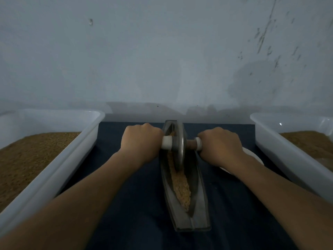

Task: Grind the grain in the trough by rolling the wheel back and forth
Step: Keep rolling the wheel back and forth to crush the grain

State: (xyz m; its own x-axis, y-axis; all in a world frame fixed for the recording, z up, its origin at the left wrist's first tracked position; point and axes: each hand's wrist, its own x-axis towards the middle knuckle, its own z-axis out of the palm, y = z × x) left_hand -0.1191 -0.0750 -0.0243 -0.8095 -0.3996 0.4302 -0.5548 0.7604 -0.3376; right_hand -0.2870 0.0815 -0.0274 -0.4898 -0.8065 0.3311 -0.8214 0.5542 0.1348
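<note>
2 hands, left hand (141, 141) and right hand (220, 146), curl around the axle handles of a grey metal wheel (179, 147), steadying it upright in the narrow boat-shaped metal trough (200, 210) over tan grain (181, 186).

The trough (172, 201) looks like dull grey metal, matt and a little scuffed. The wheel (178, 147) is metal too, with a faint sheen along its rim. Its handle (191, 144) shows a brown, wood-like core and smooth white sleeves (166, 144) that look like plastic. The grain (182, 188) is tan, coarse and crumbly. A dark, matt cloth (137, 204) lies beneath. The left tub (59, 170) and right tub (281, 154) are smooth white plastic, faintly glossy. The wall (162, 51) is pale, rough, stained plaster.
</note>
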